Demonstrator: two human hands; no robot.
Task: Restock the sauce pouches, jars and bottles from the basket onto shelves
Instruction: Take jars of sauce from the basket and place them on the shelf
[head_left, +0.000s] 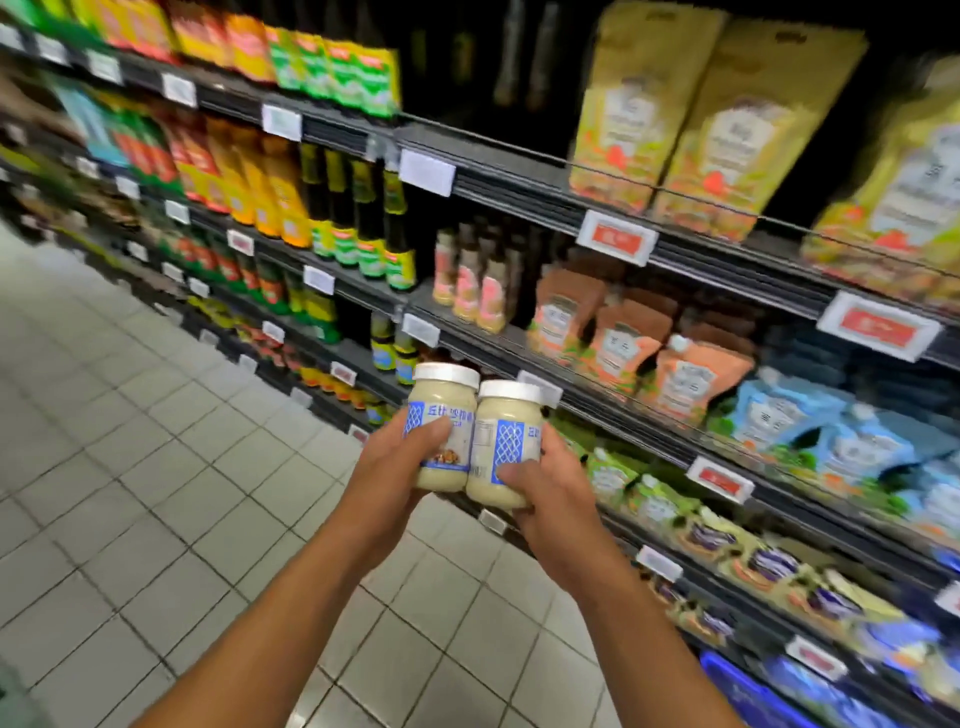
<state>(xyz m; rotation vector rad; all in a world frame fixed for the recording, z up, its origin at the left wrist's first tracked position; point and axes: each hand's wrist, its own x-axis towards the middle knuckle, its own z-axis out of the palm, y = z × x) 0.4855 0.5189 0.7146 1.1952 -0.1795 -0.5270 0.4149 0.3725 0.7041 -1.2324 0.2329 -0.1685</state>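
Two jars of pale creamy sauce with white lids and blue-and-white labels are held side by side in front of the shelves. My left hand (397, 470) grips the left jar (442, 410) from below, thumb across its label. The right jar (506, 431) sits in my right hand (548, 491), whose thumb lies over the lower label. Both jars stand upright and touch each other. No basket is in view.
Dark shelving (613, 410) runs along the right with price tags on its edges. It carries orange pouches (623, 340), blue pouches (779, 415), tan bags (711, 119), small bottles (475, 291) and dark bottles (363, 218). Tiled floor (130, 441) spreads to the left.
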